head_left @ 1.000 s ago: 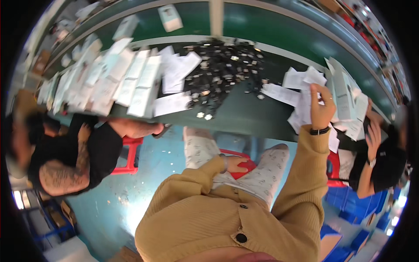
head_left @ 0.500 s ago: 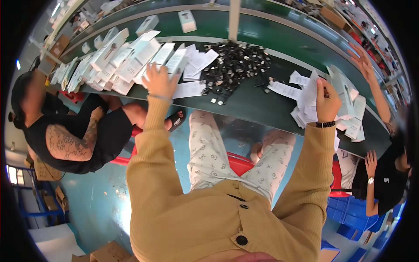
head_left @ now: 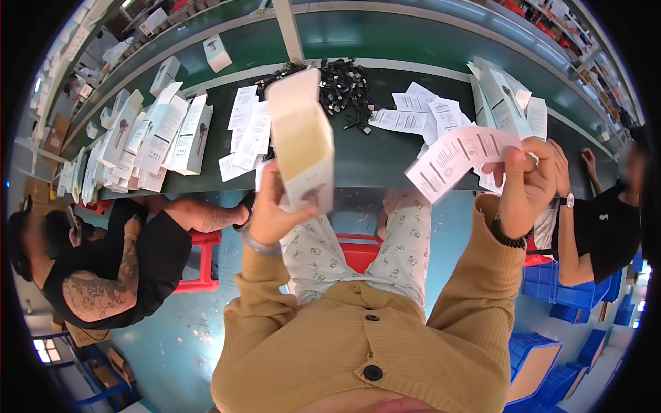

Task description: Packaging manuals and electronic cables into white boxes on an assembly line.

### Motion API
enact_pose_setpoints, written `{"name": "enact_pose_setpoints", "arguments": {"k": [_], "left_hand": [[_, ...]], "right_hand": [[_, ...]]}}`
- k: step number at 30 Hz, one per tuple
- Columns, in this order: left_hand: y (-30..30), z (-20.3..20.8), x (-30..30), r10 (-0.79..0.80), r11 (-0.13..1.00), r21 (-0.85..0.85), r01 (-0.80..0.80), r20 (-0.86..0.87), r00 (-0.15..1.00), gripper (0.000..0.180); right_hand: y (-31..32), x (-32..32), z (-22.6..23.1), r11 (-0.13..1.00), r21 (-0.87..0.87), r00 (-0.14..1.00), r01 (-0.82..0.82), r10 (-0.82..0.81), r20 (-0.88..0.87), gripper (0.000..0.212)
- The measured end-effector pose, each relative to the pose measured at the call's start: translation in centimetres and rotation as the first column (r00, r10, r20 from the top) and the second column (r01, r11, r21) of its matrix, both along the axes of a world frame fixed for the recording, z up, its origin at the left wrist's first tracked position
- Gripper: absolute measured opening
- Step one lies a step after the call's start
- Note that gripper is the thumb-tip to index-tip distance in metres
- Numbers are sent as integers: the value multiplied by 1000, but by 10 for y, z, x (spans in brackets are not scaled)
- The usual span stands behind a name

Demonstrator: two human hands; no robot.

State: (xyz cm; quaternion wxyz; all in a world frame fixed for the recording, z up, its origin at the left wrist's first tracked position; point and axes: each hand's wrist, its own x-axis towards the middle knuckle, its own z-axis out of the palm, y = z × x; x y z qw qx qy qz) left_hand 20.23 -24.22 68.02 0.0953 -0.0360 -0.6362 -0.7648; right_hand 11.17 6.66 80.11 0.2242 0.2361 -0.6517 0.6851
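My left hand [head_left: 270, 215] grips a white carton [head_left: 303, 148] with its top flap up, tilted so that its pale inside faces me. Pinched between the fingers of my right hand [head_left: 527, 189] is a printed leaflet [head_left: 458, 162], curling out to the left toward the carton but apart from it. Behind the carton lies a heap of black cables [head_left: 348, 89], partly hidden by it. Loose leaflets [head_left: 246, 134] lie left of the cables, and more leaflets [head_left: 413, 103] lie to their right.
White cartons [head_left: 155, 131] lean in rows at left; more cartons [head_left: 497, 100] stand at right on the dark bench [head_left: 213, 180]. A post [head_left: 288, 31] rises behind. One person [head_left: 117, 268] sits at left, another [head_left: 599, 227] at right. Blue crates [head_left: 561, 286] are at lower right.
My left hand has taken a carton from the left rows and brought it nearer, over the bench edge. My right hand now holds a single leaflet out to the left. The view has shifted.
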Motion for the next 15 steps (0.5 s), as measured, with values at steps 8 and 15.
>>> {"name": "enact_pose_setpoints", "arguments": {"k": [8, 15], "left_hand": [[42, -27, -14, -259, 964, -21, 263, 131, 957, 100], [37, -44, -19, -343, 930, -85, 357, 147, 928, 101]], "right_hand": [[-22, 1, 10, 982, 7, 951, -191, 187, -248, 10], [-33, -15, -10, 848, 491, 957, -200, 277, -88, 6]]}}
